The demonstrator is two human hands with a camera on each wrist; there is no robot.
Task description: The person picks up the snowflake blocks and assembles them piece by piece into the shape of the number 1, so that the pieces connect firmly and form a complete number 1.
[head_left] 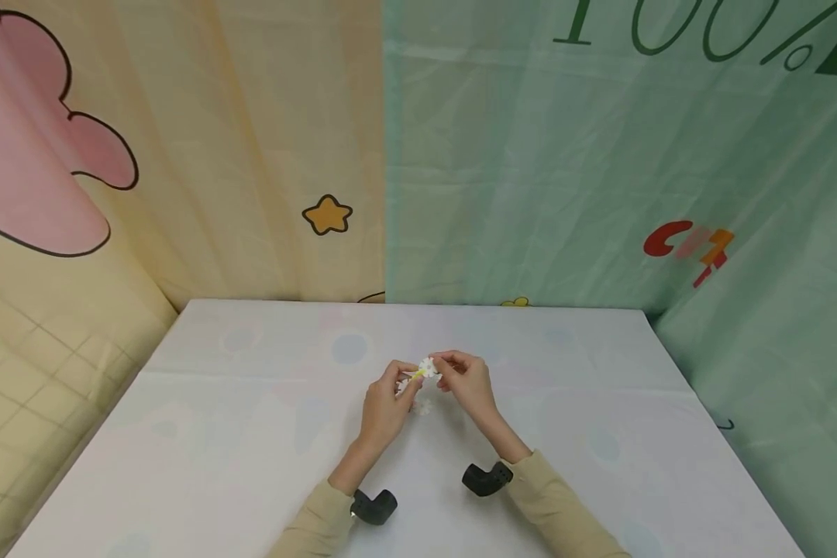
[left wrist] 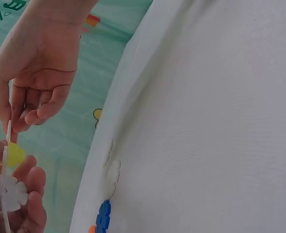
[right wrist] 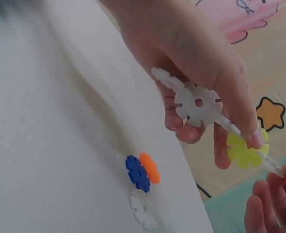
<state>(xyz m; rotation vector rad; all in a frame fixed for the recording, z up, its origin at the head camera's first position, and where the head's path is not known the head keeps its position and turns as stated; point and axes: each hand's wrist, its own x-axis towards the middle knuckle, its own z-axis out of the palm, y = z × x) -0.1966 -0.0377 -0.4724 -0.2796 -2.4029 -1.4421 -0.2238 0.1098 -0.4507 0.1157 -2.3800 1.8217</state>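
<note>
My left hand (head_left: 384,407) pinches a yellow notched connector disc (right wrist: 245,149) between thumb and fingers. White notched discs are joined to it, one (right wrist: 198,103) lying under the palm. From the other side, my right hand (left wrist: 39,68) pinches a white disc (right wrist: 271,166) seen edge-on at the yellow disc's rim. Whether its slot is fully seated I cannot tell. Below the hands on the table are a blue disc (right wrist: 137,173), an orange disc (right wrist: 150,168) touching or overlapping it, and a loose white disc (right wrist: 142,209). In the head view only white and yellow pieces show.
A white-covered table (head_left: 251,449) spreads out around the hands. Black wrist-mounted devices (head_left: 373,508) sit at both sleeve cuffs. Printed curtains (head_left: 530,178) hang behind the table's far edge and along its sides.
</note>
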